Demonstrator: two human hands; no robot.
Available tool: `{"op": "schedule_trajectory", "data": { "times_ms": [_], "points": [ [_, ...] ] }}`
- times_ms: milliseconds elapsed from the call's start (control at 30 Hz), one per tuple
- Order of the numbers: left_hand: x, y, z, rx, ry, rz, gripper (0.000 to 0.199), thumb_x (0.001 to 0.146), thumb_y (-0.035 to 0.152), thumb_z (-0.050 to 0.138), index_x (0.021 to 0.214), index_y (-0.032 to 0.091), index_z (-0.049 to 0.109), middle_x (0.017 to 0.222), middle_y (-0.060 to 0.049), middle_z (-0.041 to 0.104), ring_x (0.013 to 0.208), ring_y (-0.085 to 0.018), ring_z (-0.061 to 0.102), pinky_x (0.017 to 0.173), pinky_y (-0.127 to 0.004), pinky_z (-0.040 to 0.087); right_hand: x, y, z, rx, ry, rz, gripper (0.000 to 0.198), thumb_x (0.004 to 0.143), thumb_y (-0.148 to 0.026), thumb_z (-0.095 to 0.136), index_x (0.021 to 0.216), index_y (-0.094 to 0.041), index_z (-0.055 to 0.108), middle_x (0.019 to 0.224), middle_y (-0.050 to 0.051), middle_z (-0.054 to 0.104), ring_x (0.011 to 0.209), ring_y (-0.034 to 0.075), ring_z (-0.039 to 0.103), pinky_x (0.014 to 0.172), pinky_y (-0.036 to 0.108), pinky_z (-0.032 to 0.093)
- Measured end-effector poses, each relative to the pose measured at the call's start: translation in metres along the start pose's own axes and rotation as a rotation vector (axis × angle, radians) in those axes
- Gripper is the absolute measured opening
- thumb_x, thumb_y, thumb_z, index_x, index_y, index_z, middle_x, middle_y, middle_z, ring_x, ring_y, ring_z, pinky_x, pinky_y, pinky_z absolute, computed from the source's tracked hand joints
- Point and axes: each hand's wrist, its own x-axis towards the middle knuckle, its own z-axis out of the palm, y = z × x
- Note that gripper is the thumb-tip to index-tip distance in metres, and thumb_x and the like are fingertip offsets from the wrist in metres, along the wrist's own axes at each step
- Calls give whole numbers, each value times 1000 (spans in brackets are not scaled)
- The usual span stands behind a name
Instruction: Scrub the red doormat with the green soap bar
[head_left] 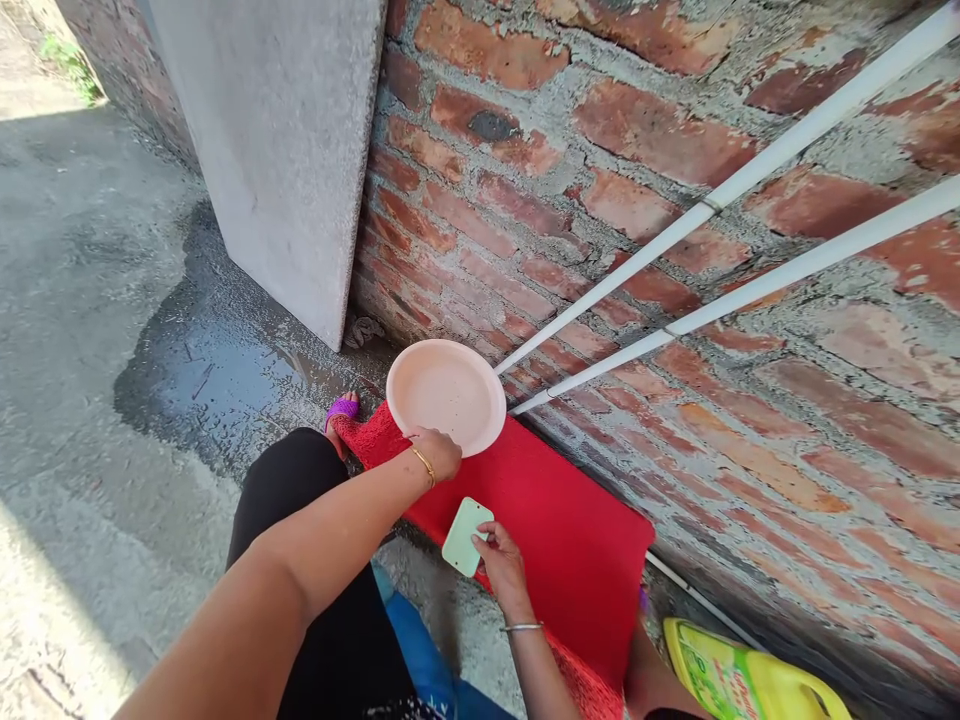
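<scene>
My left hand (439, 453), with a gold bracelet at its wrist, is closed on the near rim of a pale pink plastic basin (446, 385). The basin is tilted over the far end of a red mat (555, 510), and a few small specks show inside it. Lower down, my right hand (501, 565) pinches a flat, light green rectangular piece (461, 535) with rounded corners and small holes. It is held above the mat's near edge; its underside is hidden. The mat looks smooth on top, with a rough, looped texture at its folded ends.
A brick wall (637, 250) with two white pipes (637, 275) rises along the right. A grey slab (277, 150) leans there. Wet concrete (217, 370) spreads at the left. A yellow jug (750, 675) lies at the lower right. A purple sandal (343, 408) shows beside the mat.
</scene>
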Motion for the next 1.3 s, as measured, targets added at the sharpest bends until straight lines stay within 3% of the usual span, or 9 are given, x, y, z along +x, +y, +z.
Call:
{"op": "schedule_trajectory", "data": {
  "times_ms": [167, 300, 533, 633, 767, 867, 1133, 1200, 1300],
  "points": [
    [-8, 0, -3, 32, -4, 2, 48, 85, 12, 48, 130, 20, 60, 136, -19, 59, 122, -41, 55, 84, -67, 48, -17, -25, 49, -82, -110, -258, 23, 67, -43, 57, 79, -24, 62, 66, -2, 56, 64, 17, 52, 59, 27, 43],
    [-12, 2, -4, 75, 14, 13, 48, 88, 11, 42, 132, 19, 59, 135, -20, 59, 121, -39, 56, 84, -66, 49, -21, -28, 43, -241, -136, -400, 19, 70, -40, 52, 76, -25, 62, 73, 0, 63, 69, 18, 54, 66, 28, 43],
    [-2, 5, -1, 60, 7, -5, 47, 89, 9, 40, 130, 20, 60, 134, -20, 60, 122, -38, 56, 88, -68, 47, -21, 26, -25, -231, -13, -200, 28, 69, -50, 57, 79, -25, 65, 61, -2, 56, 58, 17, 50, 55, 26, 39],
    [-1, 6, 0, 57, 13, -6, 45, 89, 8, 41, 128, 18, 61, 134, -20, 60, 123, -38, 55, 89, -66, 47, -14, 25, -10, -118, -17, -184, 32, 68, -53, 61, 81, -24, 66, 62, -3, 55, 58, 16, 50, 54, 26, 39],
    [-5, 5, 0, 81, 34, 12, 44, 90, 10, 40, 128, 20, 60, 133, -18, 60, 123, -35, 56, 89, -62, 48, 4, -7, 34, 30, -24, -198, 34, 65, -53, 66, 81, -23, 65, 66, -3, 57, 62, 15, 50, 55, 25, 41],
    [-7, 5, 0, 94, 36, 11, 43, 91, 12, 38, 128, 20, 58, 132, -19, 60, 122, -35, 56, 88, -60, 50, 11, -23, 41, 63, -53, -157, 31, 60, -49, 67, 77, -23, 64, 65, -3, 56, 62, 15, 50, 53, 24, 41],
    [-7, 5, -3, 98, 29, 21, 43, 93, 11, 33, 127, 19, 59, 129, -19, 62, 120, -35, 58, 87, -58, 51, -13, 25, -59, 141, 126, 129, 34, 48, -46, 66, 72, -23, 58, 57, -6, 50, 46, 13, 48, 39, 25, 35],
    [-6, 5, -3, 103, 21, 25, 44, 93, 11, 34, 128, 19, 58, 130, -20, 61, 120, -35, 58, 88, -59, 51, -16, 24, -68, 170, 156, 139, 36, 48, -46, 67, 74, -23, 58, 57, -6, 51, 45, 13, 48, 39, 25, 36],
    [-6, 6, -3, 113, 23, 29, 43, 92, 11, 35, 128, 18, 58, 131, -20, 61, 121, -34, 58, 90, -59, 50, -8, -1, -47, 217, 125, 99, 37, 49, -45, 68, 75, -22, 57, 61, -5, 52, 46, 12, 48, 40, 25, 37]
  ]
}}
